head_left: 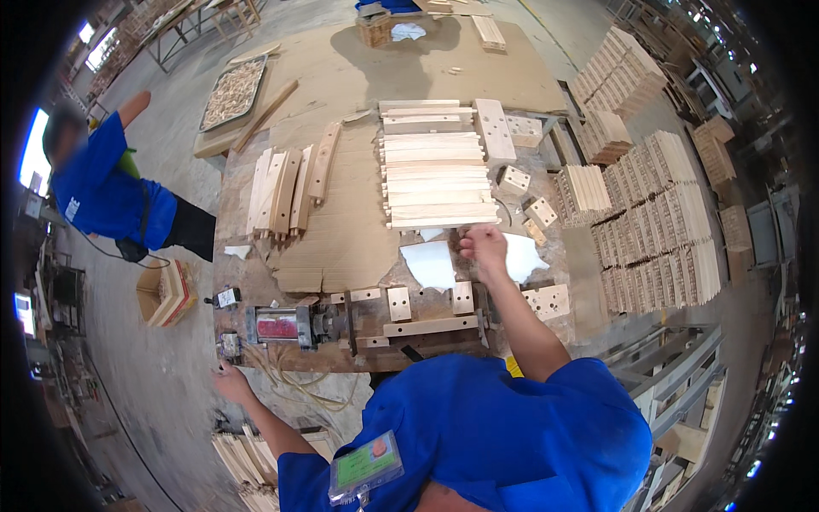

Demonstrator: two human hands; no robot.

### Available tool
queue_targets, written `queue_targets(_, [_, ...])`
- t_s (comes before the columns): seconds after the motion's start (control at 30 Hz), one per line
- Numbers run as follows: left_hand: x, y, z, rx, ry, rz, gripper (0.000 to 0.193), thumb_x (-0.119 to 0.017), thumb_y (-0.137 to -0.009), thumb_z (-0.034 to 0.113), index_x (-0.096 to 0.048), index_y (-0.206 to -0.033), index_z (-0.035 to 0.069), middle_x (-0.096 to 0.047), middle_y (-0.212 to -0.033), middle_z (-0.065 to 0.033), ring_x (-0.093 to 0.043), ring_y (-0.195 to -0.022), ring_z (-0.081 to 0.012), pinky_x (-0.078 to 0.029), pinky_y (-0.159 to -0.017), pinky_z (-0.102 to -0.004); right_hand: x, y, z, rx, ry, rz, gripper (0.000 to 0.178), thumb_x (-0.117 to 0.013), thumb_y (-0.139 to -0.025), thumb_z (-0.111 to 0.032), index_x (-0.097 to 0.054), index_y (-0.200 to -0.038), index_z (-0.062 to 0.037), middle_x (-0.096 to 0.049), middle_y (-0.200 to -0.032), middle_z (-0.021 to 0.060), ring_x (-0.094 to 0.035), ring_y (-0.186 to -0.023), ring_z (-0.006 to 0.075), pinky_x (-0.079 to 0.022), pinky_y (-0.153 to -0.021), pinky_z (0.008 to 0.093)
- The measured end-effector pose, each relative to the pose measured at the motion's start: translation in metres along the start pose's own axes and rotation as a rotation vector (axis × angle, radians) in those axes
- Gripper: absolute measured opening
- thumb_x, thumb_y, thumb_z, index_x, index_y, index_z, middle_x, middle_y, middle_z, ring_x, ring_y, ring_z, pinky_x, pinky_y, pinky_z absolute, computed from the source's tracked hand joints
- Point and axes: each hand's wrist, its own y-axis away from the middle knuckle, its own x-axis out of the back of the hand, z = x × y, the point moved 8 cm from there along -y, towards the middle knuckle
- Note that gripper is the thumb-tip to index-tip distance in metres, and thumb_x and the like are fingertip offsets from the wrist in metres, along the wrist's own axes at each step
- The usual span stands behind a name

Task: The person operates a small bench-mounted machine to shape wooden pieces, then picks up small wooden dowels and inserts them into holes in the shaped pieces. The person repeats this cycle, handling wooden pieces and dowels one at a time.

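Blue-sleeved, the right arm reaches across the tabletop [241, 279], its right hand [485, 246] just beyond the near edge of the stick pile. Its fingers are curled in toward the thumb; a dark brown patch shows beside them, and at this blur I cannot tell whether they pinch anything. Two white sheets [429, 264] lie on either side of that hand.

The left hand [230, 382] is low at the left, near the tabletop's corner, with fingers loosely parted and seemingly holding nothing. Just above it is the nearer of two small boxes [229, 345]; I cannot tell if a fingertip touches it.

Between the hands stands one jig [350, 324] with one red cylinder [277, 327] at its left end. Two pale blocks [398, 304] with holes and one long bar [431, 327] sit along it.

Past the right hand, the sticks [439, 175], more than a dozen, lie side by side in one pile. Left of them, at least five rails [290, 188] lean together on cardboard [350, 230]. Right of the pile are one long drilled plank [495, 132] and two small drilled cubes [514, 179].

One tray [226, 124] of small wood pieces, too many to count, lies farther off. One co-worker [128, 183] stands at the left.
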Motion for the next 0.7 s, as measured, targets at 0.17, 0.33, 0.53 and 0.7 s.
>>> queue_targets(0.17, [0.007,-0.001,0.048,-0.272,0.191,0.246,0.051,-0.068,-0.101,0.038,-0.066,-0.135,0.0,-0.071,-0.123,-0.0262,-0.07,-0.108,-0.0426,-0.056,-0.092,-0.0495,0.064,-0.022,-0.041,0.264,0.193,0.149,0.025,-0.066,-0.104,-0.018,-0.063,-0.126,-0.0072,-0.066,-0.114,0.0059,-0.068,-0.094,0.0144,-0.059,-0.066,0.0296])
queue_targets(0.33, [-0.039,0.029,0.186,-0.42,0.797,-0.213,0.038,-0.066,-0.105,0.021,-0.067,-0.136,-0.001,-0.073,-0.125,-0.0192,-0.071,-0.109,-0.0296,-0.055,-0.097,-0.0393,0.061,-0.06,-0.037,0.322,0.318,0.023,0.06,-0.066,-0.103,-0.018,-0.045,-0.157,-0.0002,-0.063,-0.137,0.0148,-0.064,-0.119,0.0196,-0.057,-0.091,0.0284])
queue_targets(0.53, [-0.09,0.151,0.327,-0.557,1.038,-0.859,0.047,-0.061,-0.108,0.024,-0.058,-0.145,-0.005,-0.065,-0.142,-0.0211,-0.064,-0.126,-0.0265,-0.051,-0.106,-0.0372,0.039,-0.058,-0.024,0.202,0.134,-0.086,0.065,-0.069,-0.1,-0.012,-0.043,-0.159,-0.0004,-0.065,-0.134,0.0112,-0.065,-0.108,0.0156,-0.057,-0.086,0.0284])
queue_targets(0.7, [-0.125,0.212,0.385,-0.555,1.107,-1.018,0.05,-0.052,-0.11,0.024,-0.052,-0.149,-0.007,-0.063,-0.144,-0.022,-0.062,-0.13,-0.0297,-0.047,-0.112,-0.0373,0.025,-0.054,-0.021,0.277,0.209,-0.085,0.06,-0.07,-0.099,-0.013,-0.05,-0.154,0.001,-0.072,-0.119,0.0092,-0.065,-0.096,0.0133,-0.054,-0.083,0.0283])
